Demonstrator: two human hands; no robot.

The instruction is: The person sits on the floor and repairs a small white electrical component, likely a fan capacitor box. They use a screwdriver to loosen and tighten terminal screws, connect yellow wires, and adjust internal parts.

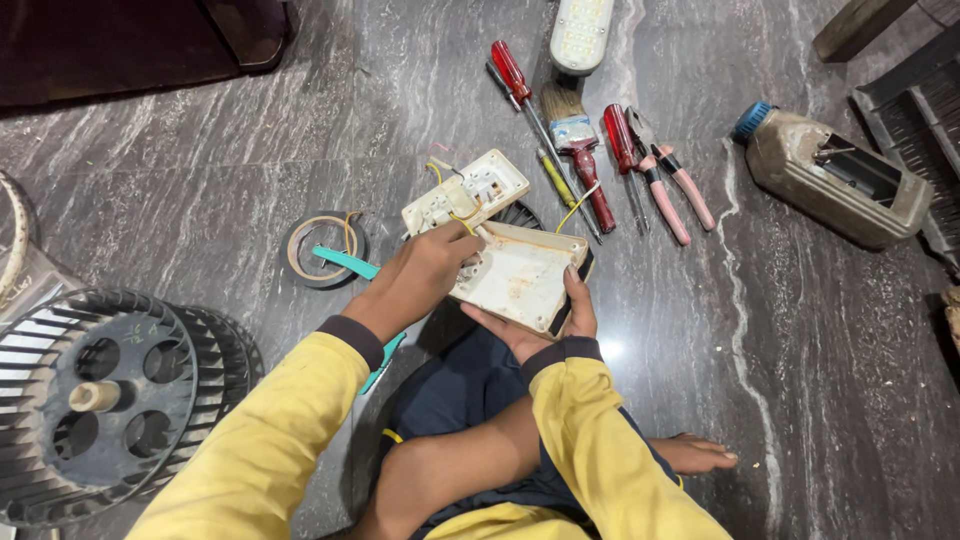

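My right hand (566,318) holds a stained white plastic switch box (520,272) from below, thumb on its right edge, above my lap. My left hand (420,275) curls over the box's upper left corner, fingers closed where yellow wires (462,216) come out. The wires lead to a white switch plate (468,188) lying face-down on the floor just beyond the box. A teal-handled tool (347,263) lies under my left forearm; its far end is hidden.
Beyond the box lie a red screwdriver (511,72), a paintbrush (573,128), another red screwdriver (620,140), pink-handled pliers (668,188) and a white lamp (581,32). A tape roll (322,250) and black blower wheel (100,400) sit left. A cut plastic can (835,178) stands right.
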